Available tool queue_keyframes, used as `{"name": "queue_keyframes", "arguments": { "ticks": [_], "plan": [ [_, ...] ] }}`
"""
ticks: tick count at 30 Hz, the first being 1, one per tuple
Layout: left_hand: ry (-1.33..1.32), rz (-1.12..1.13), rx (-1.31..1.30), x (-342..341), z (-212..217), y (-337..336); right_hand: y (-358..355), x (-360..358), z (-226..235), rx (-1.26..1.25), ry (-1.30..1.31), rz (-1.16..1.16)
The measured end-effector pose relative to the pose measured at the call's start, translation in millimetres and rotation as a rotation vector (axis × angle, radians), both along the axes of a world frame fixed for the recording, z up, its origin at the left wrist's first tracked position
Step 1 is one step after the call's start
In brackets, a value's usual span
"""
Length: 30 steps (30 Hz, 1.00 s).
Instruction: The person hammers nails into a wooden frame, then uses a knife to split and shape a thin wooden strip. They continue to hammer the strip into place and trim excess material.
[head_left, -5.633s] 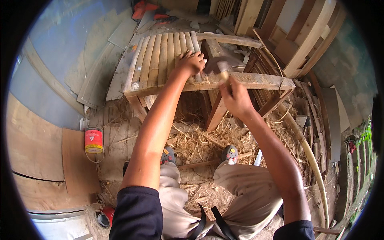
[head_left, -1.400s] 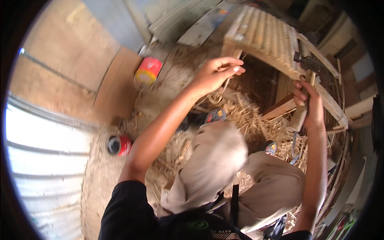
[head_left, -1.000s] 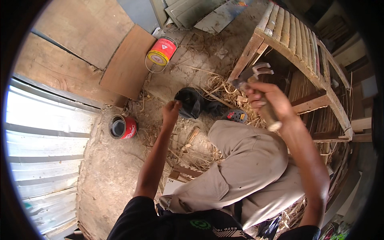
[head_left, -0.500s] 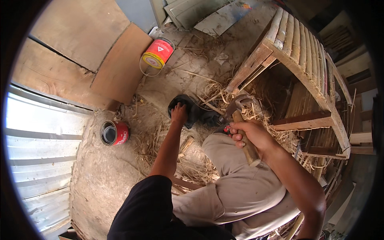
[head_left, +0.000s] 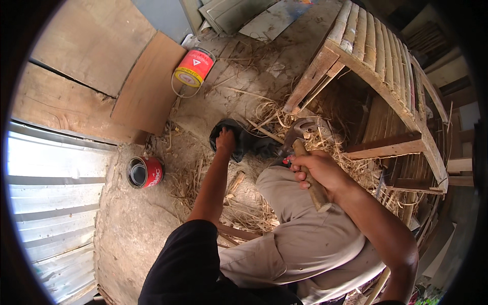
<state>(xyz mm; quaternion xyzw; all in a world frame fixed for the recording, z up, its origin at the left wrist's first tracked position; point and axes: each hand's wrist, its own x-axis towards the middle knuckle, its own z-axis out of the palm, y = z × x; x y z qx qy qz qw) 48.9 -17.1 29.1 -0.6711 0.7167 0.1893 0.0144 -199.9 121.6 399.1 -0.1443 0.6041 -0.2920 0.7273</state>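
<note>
My left hand reaches into the mouth of a black plastic bag on the floor. Its fingertips are hidden inside the dark folds, so what they touch does not show. My right hand is closed around the wooden handle of a claw hammer, held over my bent knee. The hammer's metal head points away from me, above the wood shavings. A small red and black thing shows beside the right fingers, too covered to name.
A slatted bamboo-and-wood chair frame lies on the right. A red paint can stands at the left near corrugated sheeting. Another red and yellow can is farther off, by plywood boards. Wood shavings litter the floor.
My left hand has sunk slightly deeper into the black bag. The right hand keeps its grip on the hammer, nearly still. The whole view has shifted a little.
</note>
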Motion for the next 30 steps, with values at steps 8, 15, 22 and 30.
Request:
{"name": "queue_keyframes", "arguments": {
  "ticks": [8,15,22,30],
  "plan": [
    [0.178,0.011,-0.007,16.1,3.3,-2.9,1.6,-5.2,-4.8,0.013,-0.032,-0.02],
    [0.146,0.071,-0.01,2.0,22.4,-4.4,-0.2,-7.0,-6.7,0.018,-0.013,-0.013],
    [0.261,0.138,0.047,2.6,21.8,-6.4,-2.2,-4.4,-7.3,0.018,0.009,0.016],
    [0.044,-0.02,0.02,-0.8,15.3,-10.4,-1.6,-5.3,-8.1,0.039,0.007,-0.02]
  ]
}}
